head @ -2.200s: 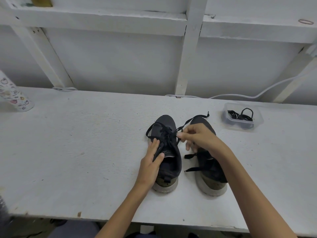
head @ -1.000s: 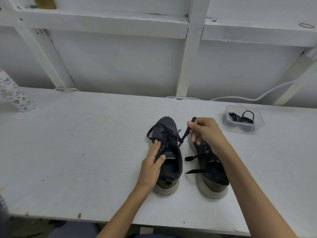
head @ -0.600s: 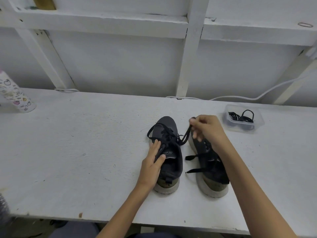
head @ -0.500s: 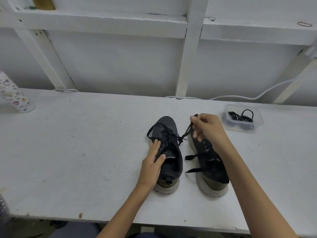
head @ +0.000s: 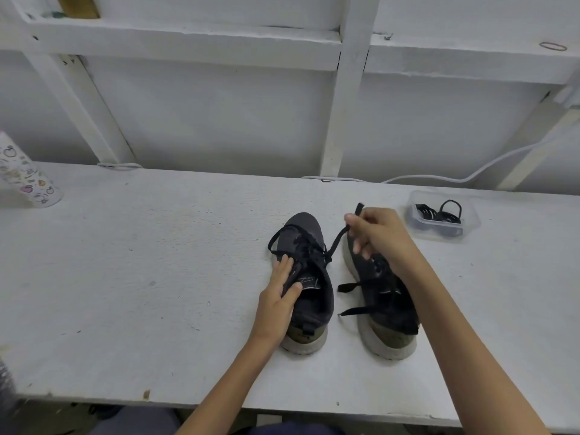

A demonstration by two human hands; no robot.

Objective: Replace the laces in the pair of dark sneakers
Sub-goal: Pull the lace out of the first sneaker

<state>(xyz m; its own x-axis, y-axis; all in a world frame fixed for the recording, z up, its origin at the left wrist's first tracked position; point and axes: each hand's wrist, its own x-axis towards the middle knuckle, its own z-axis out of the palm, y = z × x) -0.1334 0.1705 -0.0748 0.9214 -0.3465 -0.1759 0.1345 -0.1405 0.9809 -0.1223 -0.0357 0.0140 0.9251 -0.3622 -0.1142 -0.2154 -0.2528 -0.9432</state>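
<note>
- The pair of dark sneakers stands side by side on the white workbench (head: pixel 141 277), a little right of its middle. Both toes point away toward the far wall and both pale-soled heels face the near edge, so each long axis runs near to far.
- The left sneaker (head: pixel 309 277) is laced. Black loops spill over its toe end, and its opening and tongue face up.
- The left hand (head: pixel 279 296) rests on this shoe's left flank. The fingers lie straight along the eyelet row and the thumb sits at the tongue, so it presses rather than grasps.
- The right hand (head: pixel 376 233) hovers over the toe of the right sneaker (head: pixel 386 306). It pinches a black lace (head: pixel 338 240) between thumb and forefinger, with the other fingers curled below.
- The lace rises slantwise from the left sneaker's upper eyelets to that pinch, and its tip pokes out above the hand.
- Two loose lace ends jut leftward from the right sneaker into the gap between the shoes.
- The right forearm crosses the right sneaker's outer side and hides it.
- To the far right, apart from the shoes, a clear plastic tub (head: pixel 442 216) holds coiled black laces.
- A white cable (head: pixel 470 177) runs along the back edge, and a patterned bottle (head: pixel 25 177) stands at the far left, partly cut off.
</note>
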